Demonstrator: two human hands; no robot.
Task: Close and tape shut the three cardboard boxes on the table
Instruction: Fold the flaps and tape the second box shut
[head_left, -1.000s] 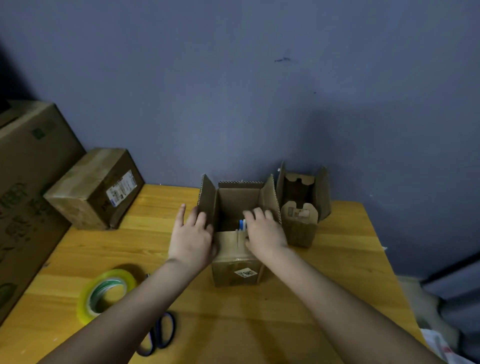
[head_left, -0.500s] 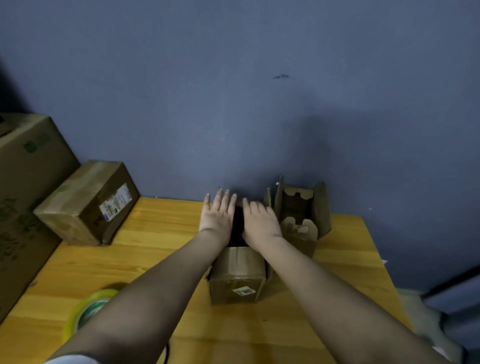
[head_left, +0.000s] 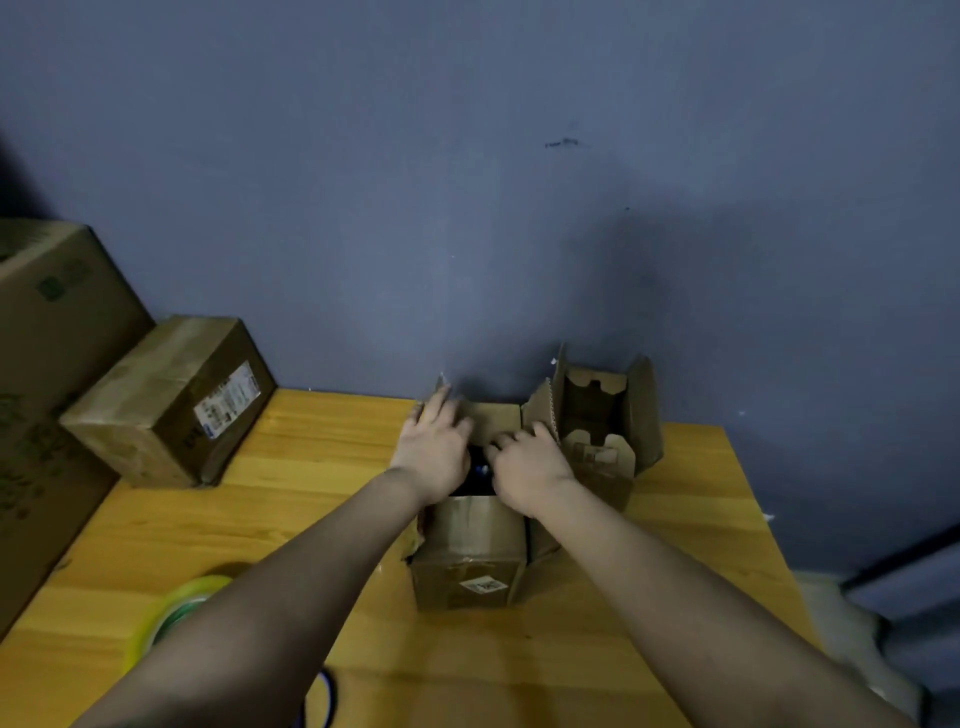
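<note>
The middle box stands on the wooden counter with its top not yet closed; a dark gap between the flaps shows a little blue and white inside (what it is cannot be made out). The left hand lies with straight fingers on the left flap, and the right hand has its fingers curled over the edge of the right flap, gripping it. Just beside it on the right stands a smaller box, flaps up, its inside hidden. A third box, closed and labelled, lies at the counter's left end, leaning against a large carton. That makes three small boxes, one large carton, one tape roll near the front edge, and one pair of scissors, mostly hidden by the left forearm. Against half a second ago, both hands sit lower on the flaps, the far flap now shows behind them, and the right fingers have curled.
</note>
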